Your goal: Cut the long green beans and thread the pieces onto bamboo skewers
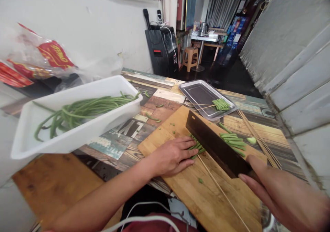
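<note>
My right hand [273,187] grips a wide dark cleaver [216,146], its blade slanting over the wooden cutting board [232,197]. Under the fingertips of my left hand [174,154] lies a bundle of green beans [198,146], pressed against the board beside the blade. To the right of the blade rest more cut bean pieces [233,141]. One thin skewer [221,190] crosses the board toward the front edge. A metal tray [197,94] behind the board holds skewered bean pieces [221,104].
At the left stands a white plastic tub [110,118] of long green beans [85,109]. Bamboo skewers [257,139] lie at the table's right, near a pale green piece [251,140]. Plastic packaging [54,54] sits behind the tub. A black speaker [163,49] stands beyond the table.
</note>
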Demonstrator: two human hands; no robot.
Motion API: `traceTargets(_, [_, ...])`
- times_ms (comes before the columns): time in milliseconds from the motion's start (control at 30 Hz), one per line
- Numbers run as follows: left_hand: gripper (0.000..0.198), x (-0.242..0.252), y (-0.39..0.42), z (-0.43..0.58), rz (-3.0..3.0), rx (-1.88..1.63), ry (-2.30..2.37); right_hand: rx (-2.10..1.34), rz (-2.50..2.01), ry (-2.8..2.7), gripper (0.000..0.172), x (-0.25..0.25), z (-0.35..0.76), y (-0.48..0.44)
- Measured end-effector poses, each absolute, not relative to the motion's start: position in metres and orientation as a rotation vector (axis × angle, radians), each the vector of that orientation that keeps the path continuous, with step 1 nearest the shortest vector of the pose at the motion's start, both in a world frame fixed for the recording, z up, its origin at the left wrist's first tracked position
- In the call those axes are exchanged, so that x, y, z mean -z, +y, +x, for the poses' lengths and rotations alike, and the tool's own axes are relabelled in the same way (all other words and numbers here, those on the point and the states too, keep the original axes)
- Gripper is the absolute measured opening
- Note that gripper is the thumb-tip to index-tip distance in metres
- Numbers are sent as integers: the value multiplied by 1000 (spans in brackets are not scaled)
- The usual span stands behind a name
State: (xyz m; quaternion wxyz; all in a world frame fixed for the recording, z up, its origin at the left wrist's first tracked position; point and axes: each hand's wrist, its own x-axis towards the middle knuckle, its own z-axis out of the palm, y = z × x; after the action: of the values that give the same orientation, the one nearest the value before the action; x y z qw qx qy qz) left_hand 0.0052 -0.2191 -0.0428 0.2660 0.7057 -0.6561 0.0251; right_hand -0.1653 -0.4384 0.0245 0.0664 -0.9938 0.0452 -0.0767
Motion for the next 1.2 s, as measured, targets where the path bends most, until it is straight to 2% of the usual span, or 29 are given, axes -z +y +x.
traceTargets(167, [35, 44, -218, 5, 1930, -92, -1787, -31, -3029, 78, 23, -36, -152, -431])
traceTargets(433, [35, 44, -219, 5, 1896, -134, -1827, 24, -3040, 158, 18, -37, -145, -420])
traceTargets(567, [42, 42, -207, 1, 1924, -215, -1791, 68, -3072, 238, 22, -41, -159, -419])
traceTargets(733, [23, 53, -178, -5, 1890, -445, -1523, 55, -3036, 251, 27, -46, -187, -411])
traceTargets(900, [23, 64, -172, -7, 1864, -381, -1492, 37, -2979, 161, 32, -48, -196, -396])
traceTargets(1200, [26, 54, -186, -5, 1865, -350, -1551, -173, -2930, 219, 30, -48, -190, -384])
